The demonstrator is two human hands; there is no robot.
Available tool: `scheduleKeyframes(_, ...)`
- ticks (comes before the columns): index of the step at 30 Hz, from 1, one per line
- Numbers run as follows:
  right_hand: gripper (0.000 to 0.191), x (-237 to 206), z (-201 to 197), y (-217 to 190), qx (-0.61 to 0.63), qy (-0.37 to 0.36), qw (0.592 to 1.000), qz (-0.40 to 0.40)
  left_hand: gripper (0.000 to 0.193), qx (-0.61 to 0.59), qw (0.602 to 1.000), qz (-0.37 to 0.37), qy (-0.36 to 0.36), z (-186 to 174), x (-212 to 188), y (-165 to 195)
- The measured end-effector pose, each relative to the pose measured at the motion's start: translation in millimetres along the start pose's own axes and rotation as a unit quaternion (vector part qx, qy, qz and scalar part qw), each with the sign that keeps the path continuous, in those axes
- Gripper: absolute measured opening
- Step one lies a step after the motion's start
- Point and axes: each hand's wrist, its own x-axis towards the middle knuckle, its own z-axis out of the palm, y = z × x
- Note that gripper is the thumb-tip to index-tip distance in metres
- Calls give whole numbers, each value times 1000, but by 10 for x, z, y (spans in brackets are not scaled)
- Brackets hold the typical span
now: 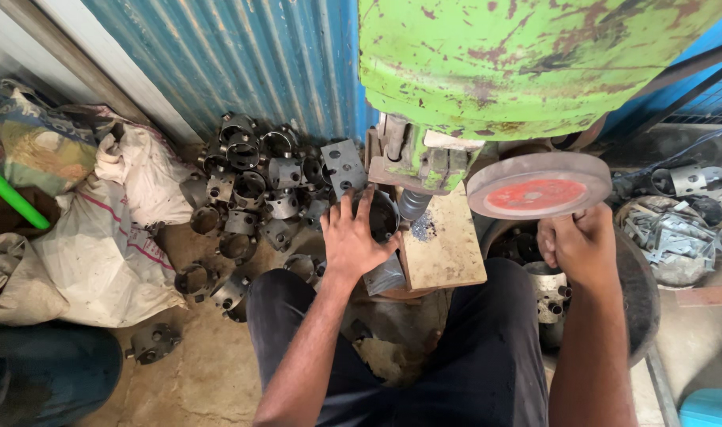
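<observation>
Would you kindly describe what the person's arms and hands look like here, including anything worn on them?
Both forearms are bare, with no sleeves in view. The left hand and right hand wear no gloves, and no rings, watch or bracelets show. The hands look smudged with workshop grime.

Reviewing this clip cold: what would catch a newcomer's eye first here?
The big green machine with rust patches fills the top right, with a red-faced disc below it just above the right hand. The left hand grips a dark metal ring at the wooden block. A heap of similar metal rings lies against the blue corrugated wall.
</observation>
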Motion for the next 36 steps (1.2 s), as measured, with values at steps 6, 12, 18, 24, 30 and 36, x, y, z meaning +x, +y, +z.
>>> scheduleKeyframes(6,43,21,-2,29,-6,1,1000,4,99,7,1000,2,-10,-8,11,-6)
scheduleKeyframes(12,44,33,16,27,-10,8,1000,3,99,13,1000,0,-13,-33,23,5)
scheduleKeyframes(18,47,39,27,41,-34,14,999,-5,99,12,1000,2,-11,-39,17,1)
scheduleKeyframes(24,44,55,27,96,-40,5,999,-21,99,6,1000,-2,-21,-12,37,-31)
scheduleKeyframes(30,19,181,99,242,-18,21,999,-41,99,10,998,11,-62,-38,110,-72)
scheduleKeyframes(36,16,18,120,-119,-48,30,998,-1,100,-2,998,5,-69,-55,115,-60)
